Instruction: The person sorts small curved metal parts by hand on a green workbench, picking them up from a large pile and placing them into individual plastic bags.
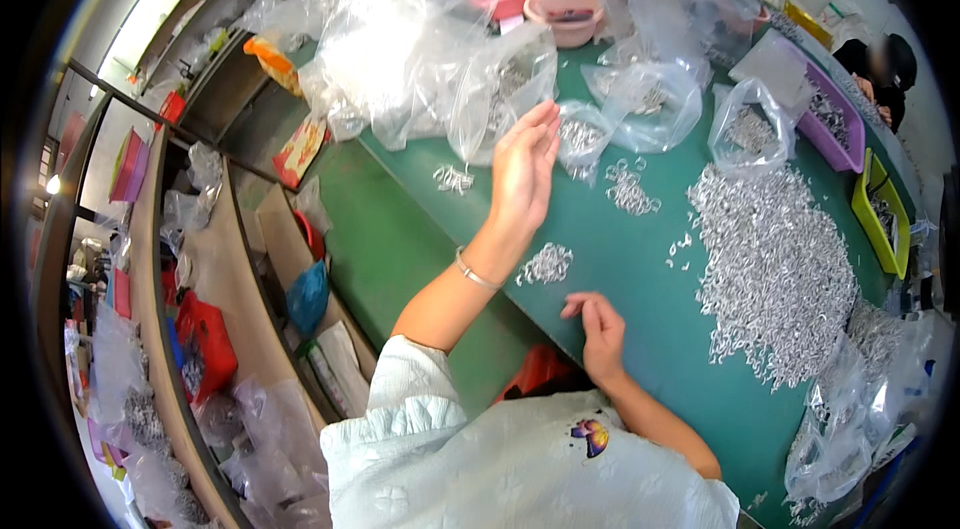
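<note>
Pale ruffled sleeve and garment front (500,469), with a small butterfly patch, fill the lower edge nearest the lens. Right hand (600,329): resting on the green tabletop (640,279), fingers curled loosely downward, nothing visibly pinched. Left hand (522,169): raised, fingers straight and together, open, with the fingertips at the lower edge of a clear plastic bag (500,94) holding small metal parts; a thin bracelet (474,274) sits on the wrist. Small cluster of silver metal pieces (546,264): on the tabletop between the two hands, just beside the left wrist. Second tiny cluster (453,179): left of the raised hand. Large heap of like silver pieces (775,269): to the right, well apart from the hands. Clear bags, crumpled, several part-filled (650,104): across the far tabletop. Pink round basin (565,14): behind the bags. Purple tray (835,124) and yellow-green tray (880,214): far right, both holding metal pieces. Orange packet (272,61) and red-yellow flat pack (300,151): left of the tabletop edge. Red bag (205,344) and blue bag (308,297): on lower shelves at left.
</note>
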`<state>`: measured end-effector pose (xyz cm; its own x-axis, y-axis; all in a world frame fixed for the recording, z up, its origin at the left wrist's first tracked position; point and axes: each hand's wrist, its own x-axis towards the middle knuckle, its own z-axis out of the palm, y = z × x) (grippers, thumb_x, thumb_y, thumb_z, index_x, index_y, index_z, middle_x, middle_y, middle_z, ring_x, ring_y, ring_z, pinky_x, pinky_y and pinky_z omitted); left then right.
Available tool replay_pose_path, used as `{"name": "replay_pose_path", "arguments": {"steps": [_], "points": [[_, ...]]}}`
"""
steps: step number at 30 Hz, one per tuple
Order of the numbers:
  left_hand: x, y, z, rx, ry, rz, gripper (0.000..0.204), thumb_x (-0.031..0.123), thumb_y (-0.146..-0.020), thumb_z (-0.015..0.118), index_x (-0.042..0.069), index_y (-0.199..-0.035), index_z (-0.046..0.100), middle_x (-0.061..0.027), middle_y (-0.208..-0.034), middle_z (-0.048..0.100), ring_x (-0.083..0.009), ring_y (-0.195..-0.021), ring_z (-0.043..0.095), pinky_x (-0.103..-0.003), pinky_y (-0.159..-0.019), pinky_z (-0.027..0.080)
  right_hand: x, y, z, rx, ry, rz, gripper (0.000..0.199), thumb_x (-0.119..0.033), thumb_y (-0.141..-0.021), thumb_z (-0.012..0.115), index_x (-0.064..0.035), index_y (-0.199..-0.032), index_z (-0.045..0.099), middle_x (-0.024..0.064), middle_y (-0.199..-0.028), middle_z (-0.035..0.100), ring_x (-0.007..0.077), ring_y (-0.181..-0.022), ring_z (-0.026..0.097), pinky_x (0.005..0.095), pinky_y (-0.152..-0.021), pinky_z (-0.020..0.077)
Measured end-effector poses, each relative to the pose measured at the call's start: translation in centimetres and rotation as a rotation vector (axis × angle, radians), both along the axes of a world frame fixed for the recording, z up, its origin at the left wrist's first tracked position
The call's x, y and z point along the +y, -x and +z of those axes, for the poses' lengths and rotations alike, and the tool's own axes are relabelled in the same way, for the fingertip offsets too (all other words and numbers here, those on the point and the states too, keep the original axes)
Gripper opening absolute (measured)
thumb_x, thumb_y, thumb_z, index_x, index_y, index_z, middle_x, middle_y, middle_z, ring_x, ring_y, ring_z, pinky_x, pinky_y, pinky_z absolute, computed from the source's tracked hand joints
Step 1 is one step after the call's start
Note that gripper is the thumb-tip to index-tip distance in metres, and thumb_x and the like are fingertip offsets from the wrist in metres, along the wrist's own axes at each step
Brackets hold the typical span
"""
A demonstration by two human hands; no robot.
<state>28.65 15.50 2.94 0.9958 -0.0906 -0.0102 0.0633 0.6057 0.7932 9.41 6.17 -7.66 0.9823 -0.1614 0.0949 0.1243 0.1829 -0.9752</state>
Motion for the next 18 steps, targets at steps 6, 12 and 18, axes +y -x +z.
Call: {"name": "replay_pose_path", "arguments": {"steps": [6,12,18], "points": [[4.1,10.7,-7.7,-0.284,-0.258,0.717,0.04,0.01,-0.099,0.036,-0.01,-0.134,0.042,-0.021,-0.143,0.041,-0.0275,-0.138,0.033,-0.039,-0.117,0.024,-1.0,-4.9,1.6,-0.099,0.281,-0.102,0.03,-0.014,-0.1,0.045,0.0043,-0.12,0.055,0.0185,-0.12,0.058,0.0269,-0.117,0.054,0.0354,-0.102,0.0387],[1.0,13.2,-11.6,-0.018,-0.134,0.847,0.047,0.013,-0.101,0.027,-0.008,-0.143,0.029,-0.0199,-0.153,0.026,-0.0262,-0.146,0.016,-0.037,-0.12,0.014,1.8,-8.1,-0.2,-0.121,0.745,0.071,0.042,-0.022,-0.098,0.047,0.0051,-0.13,0.05,0.0233,-0.135,0.05,0.0366,-0.133,0.041,0.0455,-0.111,0.0292],[2.4,13.5,-12.7,0.022,-0.014,0.712,0.052,0.02,-0.103,0.025,-0.009,-0.146,0.022,-0.021,-0.156,0.015,-0.0273,-0.147,0.01,-0.038,-0.12,0.011,4.8,-5.6,0.2,-0.236,0.773,0.244,0.038,-0.017,-0.095,0.048,0.0059,-0.125,0.052,0.0233,-0.13,0.054,0.0384,-0.129,0.045,0.047,-0.109,0.0325]]}}
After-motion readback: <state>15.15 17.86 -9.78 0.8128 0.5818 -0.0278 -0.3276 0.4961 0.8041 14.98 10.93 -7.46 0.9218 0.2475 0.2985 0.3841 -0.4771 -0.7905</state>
